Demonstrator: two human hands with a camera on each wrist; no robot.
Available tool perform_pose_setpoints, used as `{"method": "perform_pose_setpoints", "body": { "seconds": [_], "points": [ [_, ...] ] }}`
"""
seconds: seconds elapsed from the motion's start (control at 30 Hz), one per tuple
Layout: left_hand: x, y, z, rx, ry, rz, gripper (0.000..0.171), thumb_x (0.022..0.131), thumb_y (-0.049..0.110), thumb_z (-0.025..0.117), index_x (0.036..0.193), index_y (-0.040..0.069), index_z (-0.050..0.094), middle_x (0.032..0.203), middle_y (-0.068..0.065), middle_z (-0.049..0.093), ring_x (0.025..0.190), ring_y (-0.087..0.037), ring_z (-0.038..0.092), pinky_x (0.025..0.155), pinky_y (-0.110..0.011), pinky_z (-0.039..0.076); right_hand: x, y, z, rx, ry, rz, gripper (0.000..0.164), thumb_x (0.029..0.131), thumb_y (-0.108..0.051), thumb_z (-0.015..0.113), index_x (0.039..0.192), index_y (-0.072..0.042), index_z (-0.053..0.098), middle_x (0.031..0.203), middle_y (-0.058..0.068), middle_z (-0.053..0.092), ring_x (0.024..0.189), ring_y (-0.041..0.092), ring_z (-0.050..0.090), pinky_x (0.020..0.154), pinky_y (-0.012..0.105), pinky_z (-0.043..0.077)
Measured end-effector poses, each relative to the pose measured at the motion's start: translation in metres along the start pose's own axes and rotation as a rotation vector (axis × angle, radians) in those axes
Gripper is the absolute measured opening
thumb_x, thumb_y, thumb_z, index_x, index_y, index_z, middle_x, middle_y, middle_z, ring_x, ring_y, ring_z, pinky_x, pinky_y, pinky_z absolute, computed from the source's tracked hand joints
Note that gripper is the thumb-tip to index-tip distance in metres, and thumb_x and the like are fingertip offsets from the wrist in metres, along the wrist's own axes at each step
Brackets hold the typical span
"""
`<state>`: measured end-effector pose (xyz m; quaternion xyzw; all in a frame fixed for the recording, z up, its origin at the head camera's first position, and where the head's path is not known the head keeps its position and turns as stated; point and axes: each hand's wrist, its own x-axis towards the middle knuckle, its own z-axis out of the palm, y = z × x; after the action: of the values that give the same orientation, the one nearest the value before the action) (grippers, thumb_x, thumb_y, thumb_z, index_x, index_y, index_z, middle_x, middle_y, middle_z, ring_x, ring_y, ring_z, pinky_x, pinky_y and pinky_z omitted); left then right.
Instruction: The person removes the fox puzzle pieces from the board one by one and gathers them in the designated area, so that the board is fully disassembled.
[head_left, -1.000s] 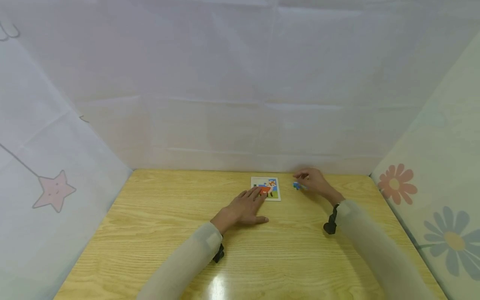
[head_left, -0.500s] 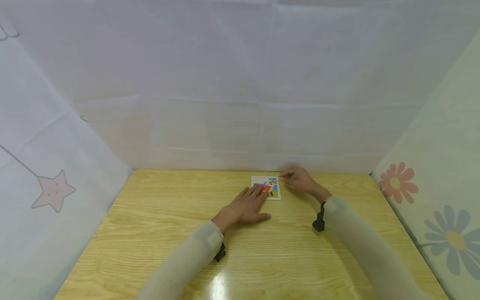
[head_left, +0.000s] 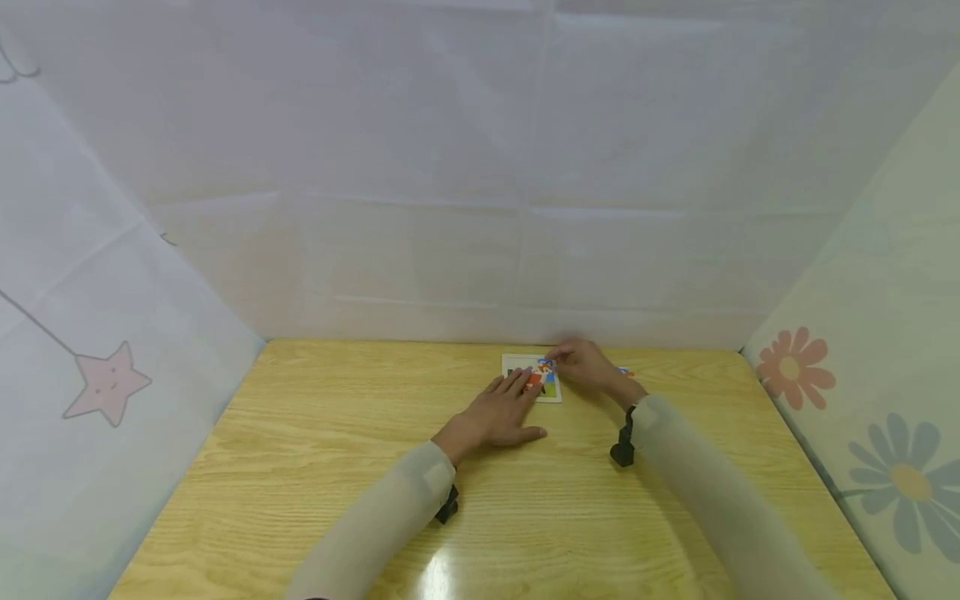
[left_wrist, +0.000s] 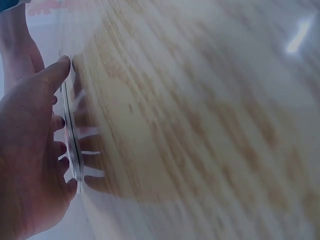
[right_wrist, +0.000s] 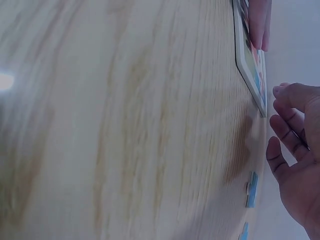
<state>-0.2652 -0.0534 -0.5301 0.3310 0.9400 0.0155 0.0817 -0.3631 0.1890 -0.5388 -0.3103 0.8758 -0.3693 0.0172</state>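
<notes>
A small white-framed jigsaw puzzle (head_left: 552,388) with a coloured animal picture lies flat near the back of the table. My left hand (head_left: 495,415) rests on its lower left part, fingers stretched out and thumb spread onto the wood. Part of the picture is hidden under those fingers. At the upper right corner of the puzzle is my right hand (head_left: 585,365), its fingers bent and fingertips by the frame. In the right wrist view, the fingers of this right hand (right_wrist: 302,135) curl loosely; whether a small piece sits between the fingertips cannot be made out.
Loose puzzle pieces (head_left: 624,371) lie right of the puzzle, partly behind my right hand; the right wrist view shows a blue-edged piece (right_wrist: 251,190) on the wood. A white cloth wall (head_left: 405,275) rises directly behind the table (head_left: 337,433), with printed cloth on both sides.
My right hand has moved left from the loose pieces to the puzzle's upper right corner. The left hand has stayed on the puzzle, its fingers shifting slightly right.
</notes>
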Motion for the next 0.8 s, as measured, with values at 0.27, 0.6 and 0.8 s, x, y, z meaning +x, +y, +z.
{"method": "perform_pose_setpoints", "body": {
  "seconds": [0.27,0.6,0.8],
  "points": [
    [0.0028,-0.0011,0.0026,0.003,0.001,0.007,0.090,0.105,0.071,0.040,0.171,0.014,0.021,0.178,-0.014,0.010,0.164,-0.032,0.012,0.130,-0.052,0.021,0.0047,-0.0001,0.0055,-0.018,-0.012,-0.016,0.022,0.097,0.006,0.072,0.118,0.005,0.077,0.113,0.019,0.074,0.102,0.034,0.068,0.090,0.051,0.057],
    [0.0045,-0.0003,-0.0009,0.010,-0.021,-0.005,0.090,0.105,0.072,0.040,0.171,0.015,0.020,0.178,-0.013,0.010,0.164,-0.030,0.012,0.131,-0.051,0.021,0.0082,-0.0026,0.0078,-0.059,-0.057,-0.039,0.019,0.097,0.004,0.072,0.115,0.003,0.078,0.112,0.016,0.077,0.107,0.035,0.065,0.093,0.054,0.054],
    [0.0045,-0.0001,-0.0023,0.001,-0.034,-0.011,0.090,0.104,0.073,0.042,0.171,0.017,0.020,0.178,-0.012,0.009,0.164,-0.029,0.011,0.131,-0.051,0.021,0.0103,-0.0015,0.0099,-0.103,-0.070,-0.050,0.019,0.096,0.004,0.073,0.112,-0.001,0.080,0.108,0.012,0.076,0.105,0.032,0.063,0.094,0.052,0.053]
  ]
}}
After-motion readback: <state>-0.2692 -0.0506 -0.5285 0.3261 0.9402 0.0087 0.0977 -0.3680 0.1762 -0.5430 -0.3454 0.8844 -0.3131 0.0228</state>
